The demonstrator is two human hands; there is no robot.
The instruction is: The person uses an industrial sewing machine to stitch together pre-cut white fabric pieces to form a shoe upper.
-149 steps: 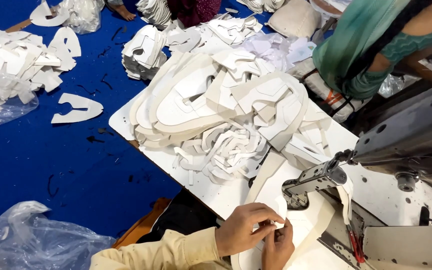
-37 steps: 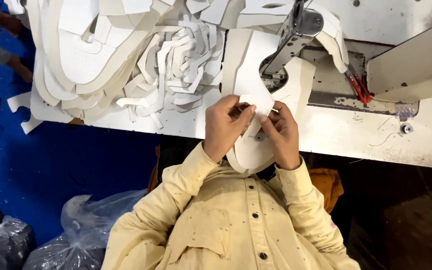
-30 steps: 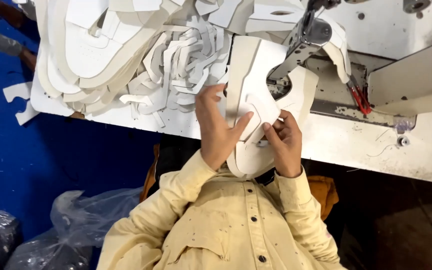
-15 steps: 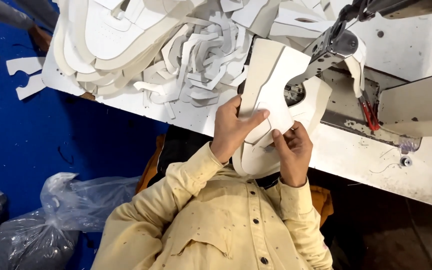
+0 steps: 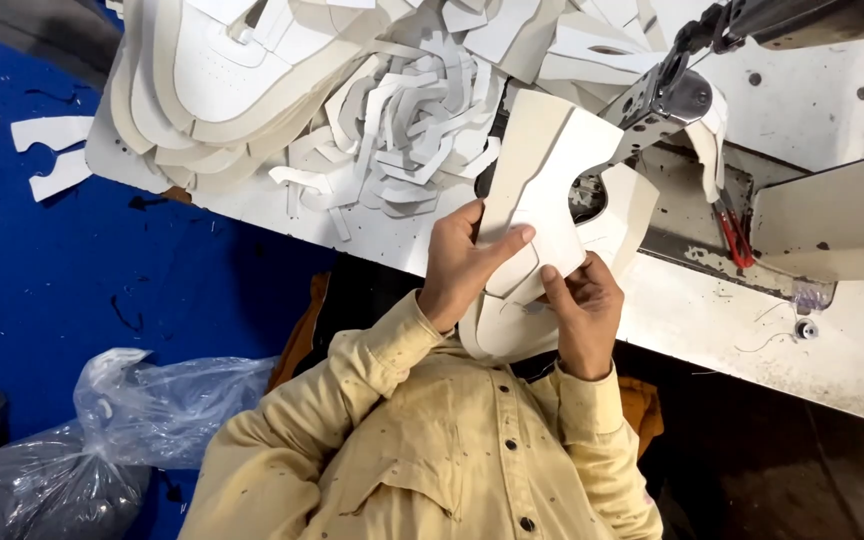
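Since half a second ago, both hands have carried the cream cut piece (image 5: 542,190) a little further up toward the sewing machine head (image 5: 672,95), and the left thumb now lies flatter across it. The left hand (image 5: 462,265) is closed around the piece's left edge, thumb on top and fingers wrapped under. The right hand (image 5: 582,310) pinches the lower edge between thumb and fingers, where a second, rounder cream panel (image 5: 507,330) hangs off the worktop (image 5: 732,310) toward the person's yellow shirt (image 5: 432,450). The upper end of the cut piece rests by the presser foot area, partly over a third pale panel (image 5: 632,205).

To do this well, the two layers probably need their edges kept flush while they feed, so the left hand should steer flat on the surface and the right hand should hold light tension, fingers well clear of the needle. A heap of white offcuts (image 5: 402,120) lies just beside the piece on the left; a stray strip could catch under it.
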